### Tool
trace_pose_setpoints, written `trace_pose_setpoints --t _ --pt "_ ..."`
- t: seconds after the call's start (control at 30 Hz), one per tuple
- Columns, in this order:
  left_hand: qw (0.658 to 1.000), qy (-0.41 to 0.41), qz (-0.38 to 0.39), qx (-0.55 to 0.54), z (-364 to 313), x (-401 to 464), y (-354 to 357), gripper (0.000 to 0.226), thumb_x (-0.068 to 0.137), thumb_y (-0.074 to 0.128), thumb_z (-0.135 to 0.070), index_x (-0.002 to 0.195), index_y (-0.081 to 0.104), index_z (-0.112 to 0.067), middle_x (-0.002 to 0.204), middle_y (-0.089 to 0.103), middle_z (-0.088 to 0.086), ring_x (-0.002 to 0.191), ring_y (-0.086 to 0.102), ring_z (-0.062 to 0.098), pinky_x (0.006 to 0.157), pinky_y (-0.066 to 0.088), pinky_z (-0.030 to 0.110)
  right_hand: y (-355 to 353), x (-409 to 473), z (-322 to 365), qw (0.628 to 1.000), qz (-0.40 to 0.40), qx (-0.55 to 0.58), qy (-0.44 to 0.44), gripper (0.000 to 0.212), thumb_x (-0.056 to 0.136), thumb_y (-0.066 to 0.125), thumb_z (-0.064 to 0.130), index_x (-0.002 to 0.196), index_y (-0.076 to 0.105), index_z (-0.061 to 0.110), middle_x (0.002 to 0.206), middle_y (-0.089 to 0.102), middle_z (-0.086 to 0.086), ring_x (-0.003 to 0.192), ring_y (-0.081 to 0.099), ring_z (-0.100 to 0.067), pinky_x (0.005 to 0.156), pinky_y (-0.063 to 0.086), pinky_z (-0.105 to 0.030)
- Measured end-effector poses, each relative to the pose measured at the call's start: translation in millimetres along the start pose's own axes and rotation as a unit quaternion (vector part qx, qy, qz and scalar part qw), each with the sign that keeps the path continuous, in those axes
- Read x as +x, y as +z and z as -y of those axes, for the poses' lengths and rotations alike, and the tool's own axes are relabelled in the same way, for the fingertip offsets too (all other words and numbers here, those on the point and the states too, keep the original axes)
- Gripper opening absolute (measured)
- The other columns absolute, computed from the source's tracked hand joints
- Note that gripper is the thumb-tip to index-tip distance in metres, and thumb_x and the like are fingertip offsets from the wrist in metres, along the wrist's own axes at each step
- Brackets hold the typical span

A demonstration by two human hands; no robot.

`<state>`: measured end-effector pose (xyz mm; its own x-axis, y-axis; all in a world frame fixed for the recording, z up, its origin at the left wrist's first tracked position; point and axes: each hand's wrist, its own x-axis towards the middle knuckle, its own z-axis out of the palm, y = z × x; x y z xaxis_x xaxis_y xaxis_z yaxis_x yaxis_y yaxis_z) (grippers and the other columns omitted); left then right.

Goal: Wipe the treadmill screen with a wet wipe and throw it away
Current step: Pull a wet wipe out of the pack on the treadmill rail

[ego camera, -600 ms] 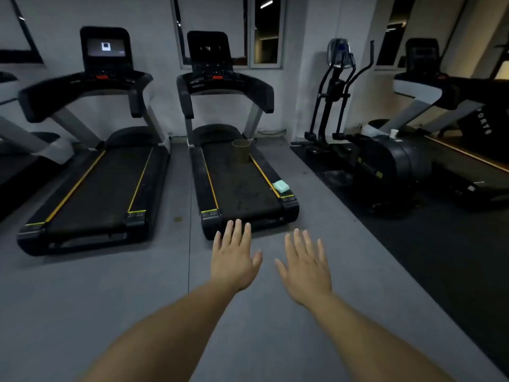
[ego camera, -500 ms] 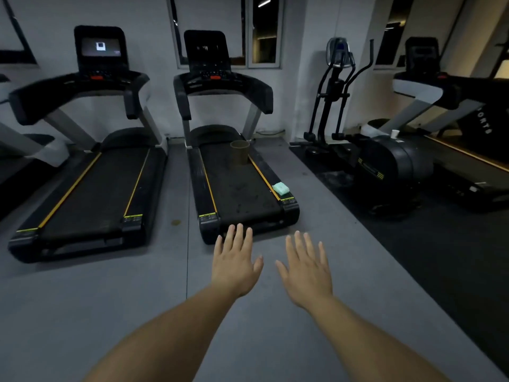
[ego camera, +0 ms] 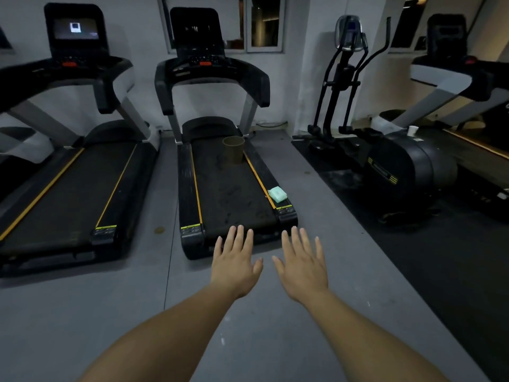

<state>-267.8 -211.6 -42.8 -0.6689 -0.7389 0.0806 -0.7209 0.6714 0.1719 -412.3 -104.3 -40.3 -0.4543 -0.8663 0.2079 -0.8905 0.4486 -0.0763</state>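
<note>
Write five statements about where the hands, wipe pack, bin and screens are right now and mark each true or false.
1. Both hands, left hand and right hand, are open and hold nothing. True.
2. The wipe pack lies on the floor. False: it lies on the middle treadmill's right side rail.
3. The bin stands on that treadmill's belt. True.
4. The middle treadmill's screen is lit. False: it is dark; the left treadmill's screen is lit.
5. A hand touches the pack. False: both are apart from it.

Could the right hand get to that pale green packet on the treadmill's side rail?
Probably yes: the right hand is open, holds nothing, and nothing stands between it and the green packet, though it must stretch further forward.
</note>
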Motion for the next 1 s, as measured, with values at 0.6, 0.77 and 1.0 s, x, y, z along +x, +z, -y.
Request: trace_pose_setpoints --t 0.6,0.77,1.0 --pt "0.999 0.023 0.018 -0.027 37 390 61 0.075 0.103 0.028 -0.056 0.164 0.002 -0.022 0.172 -0.005 0.004 0.157 -0.013 0.020 0.126 -0.003 0.049 104 357 -69 0.999 0.037 -0.003 0.011 0.068 0.103 0.028 0.054 0.159 0.018 0.017 0.167 0.015 -0.012 0.155 0.005 -0.027 0.124 0.001 -0.054" --pt "0.998 0.036 0.024 -0.036 48 491 67 0.075 0.102 0.028 -0.055 0.164 0.003 -0.021 0.172 -0.003 0.005 0.157 -0.011 0.020 0.127 -0.001 0.050 129 451 -81 0.999 0.040 0.006 0.019 0.066 0.103 0.030 0.052 0.159 0.020 0.018 0.167 0.015 -0.012 0.155 0.007 -0.028 0.124 0.003 -0.055" --pt "0.999 0.006 0.037 -0.029 45 620 107 0.074 0.103 0.028 -0.055 0.164 0.003 -0.021 0.172 -0.003 0.005 0.157 -0.011 0.020 0.127 -0.001 0.050 175 583 -131 0.998 0.054 0.017 0.004 0.069 0.103 0.028 0.054 0.160 0.013 0.018 0.168 0.011 -0.010 0.155 0.003 -0.027 0.125 0.002 -0.053"
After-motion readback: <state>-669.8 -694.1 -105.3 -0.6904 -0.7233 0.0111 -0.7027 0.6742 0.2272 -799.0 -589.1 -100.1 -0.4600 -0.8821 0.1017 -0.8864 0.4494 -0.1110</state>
